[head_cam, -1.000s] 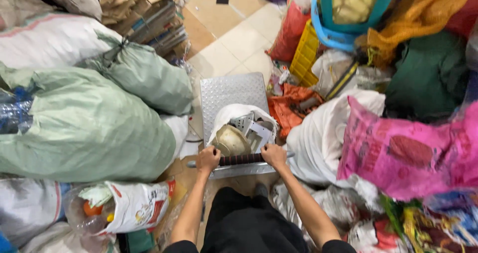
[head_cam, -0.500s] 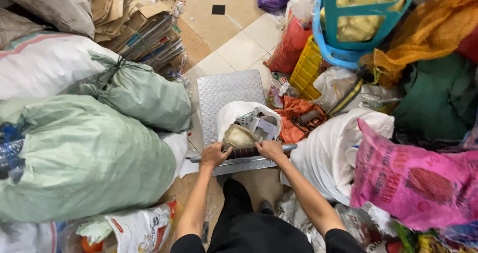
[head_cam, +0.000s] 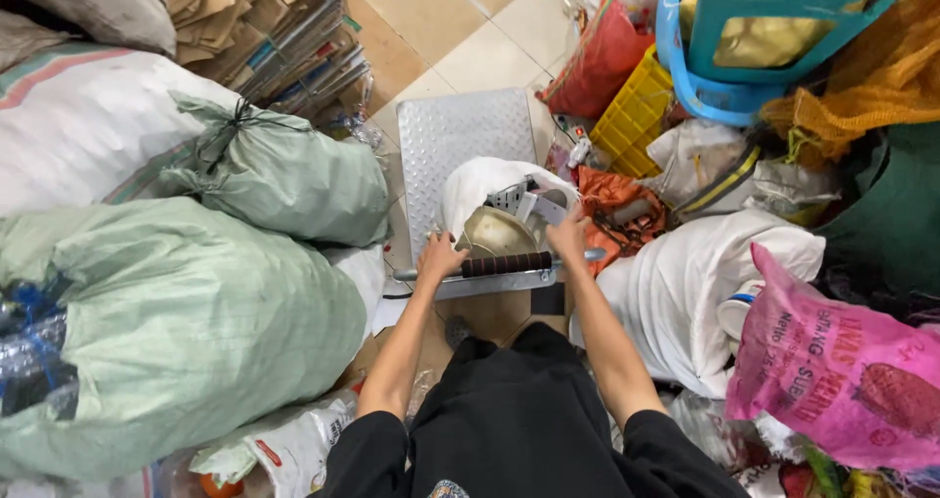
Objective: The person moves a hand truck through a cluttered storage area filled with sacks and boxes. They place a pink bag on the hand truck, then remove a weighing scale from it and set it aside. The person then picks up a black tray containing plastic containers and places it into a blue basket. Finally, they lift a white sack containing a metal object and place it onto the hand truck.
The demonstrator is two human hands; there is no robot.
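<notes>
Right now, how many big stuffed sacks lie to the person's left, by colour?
Green sacks: 2 — near one, tied one
White striped sack: 1
Total: 3

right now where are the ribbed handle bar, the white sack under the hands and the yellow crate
ribbed handle bar [head_cam: 506, 263]: head view, middle of its dark ribbed grip
white sack [head_cam: 470, 187]: head view, left side of its cloth
yellow crate [head_cam: 632, 126]: head view, its slatted side wall

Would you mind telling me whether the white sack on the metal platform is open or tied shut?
Open: the white sack gapes at its mouth, showing scrap items inside.
</notes>
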